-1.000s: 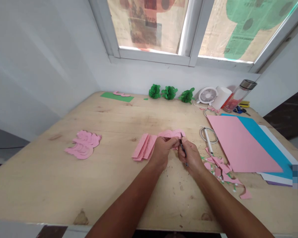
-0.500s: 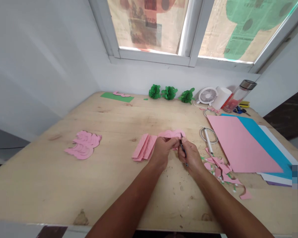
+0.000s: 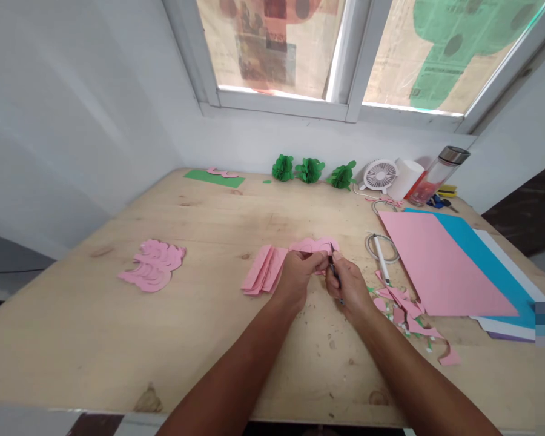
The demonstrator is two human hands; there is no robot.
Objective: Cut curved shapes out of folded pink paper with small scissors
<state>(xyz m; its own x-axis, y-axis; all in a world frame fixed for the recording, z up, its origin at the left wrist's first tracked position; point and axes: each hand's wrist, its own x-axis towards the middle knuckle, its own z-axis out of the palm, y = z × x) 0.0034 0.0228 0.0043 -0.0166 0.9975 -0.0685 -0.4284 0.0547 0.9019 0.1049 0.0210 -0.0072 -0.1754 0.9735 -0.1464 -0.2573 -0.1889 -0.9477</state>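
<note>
My left hand (image 3: 300, 272) is closed, with thumb and fingertips pinching the near edge of a scalloped pink paper piece (image 3: 315, 243). Curved outlines show on that paper. Close beside it, my right hand (image 3: 349, 280) grips a slim dark tool with a pointed tip (image 3: 336, 275). The tip lies over the right part of the pink paper; whether it is a craft knife or scissors I cannot tell. Folded pink paper strips (image 3: 263, 270) lie just left of my left hand. My fingers hide part of the held paper.
Scalloped pink cutouts (image 3: 152, 266) lie at the left. Pink and green scraps (image 3: 404, 309), a white pen-shaped item (image 3: 381, 257) and coloured sheets (image 3: 445, 266) are at the right. Green paper balls (image 3: 309, 171), a fan (image 3: 380, 175) and a bottle (image 3: 438, 175) stand along the back.
</note>
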